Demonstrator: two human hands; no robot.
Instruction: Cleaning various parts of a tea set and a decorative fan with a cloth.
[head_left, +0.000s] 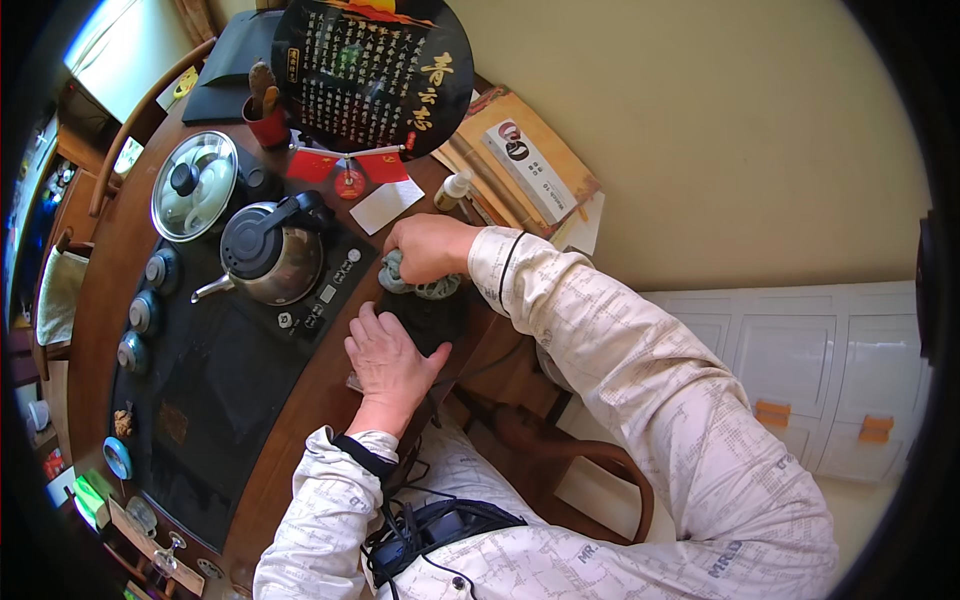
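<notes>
My right hand (427, 244) is closed on a crumpled grey-green cloth (429, 282), at the table's near edge. Under the cloth is a dark black object (424, 319); its shape is hard to make out, and my hands partly cover it. My left hand (390, 356) lies palm down against the near-left side of this object, fingers and thumb spread, with no clear grip on anything. A small part of a pale flat item (355, 382) shows beside the left hand's wrist side. Just beyond the hands lies a white paper (387, 206).
A steel kettle (289, 266) stands on the black tea tray (217, 397), beside a glass-lidded pot (195, 187) and several small cups (144, 311). Right of the paper are a small spray bottle (453, 189) and a stack of boxes (517, 161). A wooden chair (592, 454) stands close by.
</notes>
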